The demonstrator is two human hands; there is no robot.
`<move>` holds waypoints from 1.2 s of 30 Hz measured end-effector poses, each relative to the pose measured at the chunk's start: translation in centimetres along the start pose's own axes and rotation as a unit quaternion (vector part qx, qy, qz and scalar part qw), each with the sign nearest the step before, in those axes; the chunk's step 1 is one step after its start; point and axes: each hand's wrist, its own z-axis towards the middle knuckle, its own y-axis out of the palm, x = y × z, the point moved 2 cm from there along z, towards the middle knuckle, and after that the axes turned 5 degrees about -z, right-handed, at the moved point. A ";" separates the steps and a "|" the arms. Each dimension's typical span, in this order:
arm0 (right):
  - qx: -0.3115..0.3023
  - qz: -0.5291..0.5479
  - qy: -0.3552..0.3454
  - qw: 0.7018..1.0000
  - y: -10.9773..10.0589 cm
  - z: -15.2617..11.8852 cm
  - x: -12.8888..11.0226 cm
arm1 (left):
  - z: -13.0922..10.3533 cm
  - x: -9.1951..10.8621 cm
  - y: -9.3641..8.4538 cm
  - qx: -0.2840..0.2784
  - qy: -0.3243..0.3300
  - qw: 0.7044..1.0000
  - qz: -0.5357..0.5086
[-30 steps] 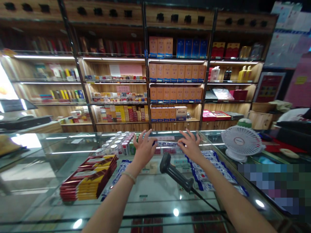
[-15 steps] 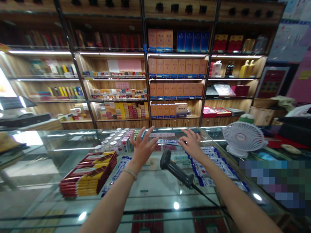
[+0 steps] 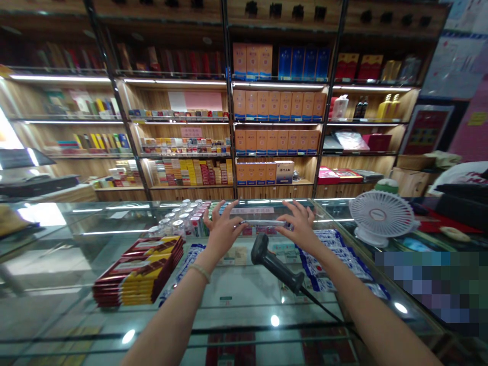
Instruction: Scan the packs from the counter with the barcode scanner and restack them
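A long, flat carton (image 3: 263, 222) is held level above the glass counter (image 3: 57, 254), gripped at its two ends. The left hand (image 3: 221, 231) is closed on the carton's left end with thumb and forefinger, while the other fingers are spread upward. The right hand (image 3: 301, 229) is clamped on the right end in the same pinching way, its fingers fanned out above the carton. The carton thus lies between the two hands, spanning the gap from one to the other, with its long side turned toward the camera; its printing is too blurred to be read.

Just below the carton and nearer the camera, a black barcode scanner (image 3: 276, 267) is seen lying on the counter, its cable trailing off to the lower right under the right forearm. A stack of red and yellow cartons (image 3: 141, 272) is set out inside the counter to the left of the left forearm, well apart from the held carton. A cluster of small cans (image 3: 179, 223) stands just left of the left hand. Blue and white packets (image 3: 335, 256) are laid out beneath the right forearm. A small white fan (image 3: 377, 216) is placed on the counter to the right, apart from the right hand. Shelves (image 3: 274, 122) of boxed goods fill the wall behind.
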 end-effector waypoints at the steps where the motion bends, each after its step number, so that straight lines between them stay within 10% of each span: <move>1: 0.004 0.005 0.002 1.000 0.1 0.0 0.0 | 0.0 0.0 0.1 -0.005 0.000 1.000 -0.003; 36: -0.060 0.034 0.099 0.993 0.3 1.1 1.0 | -0.5 -0.2 -0.6 0.045 0.012 0.999 0.011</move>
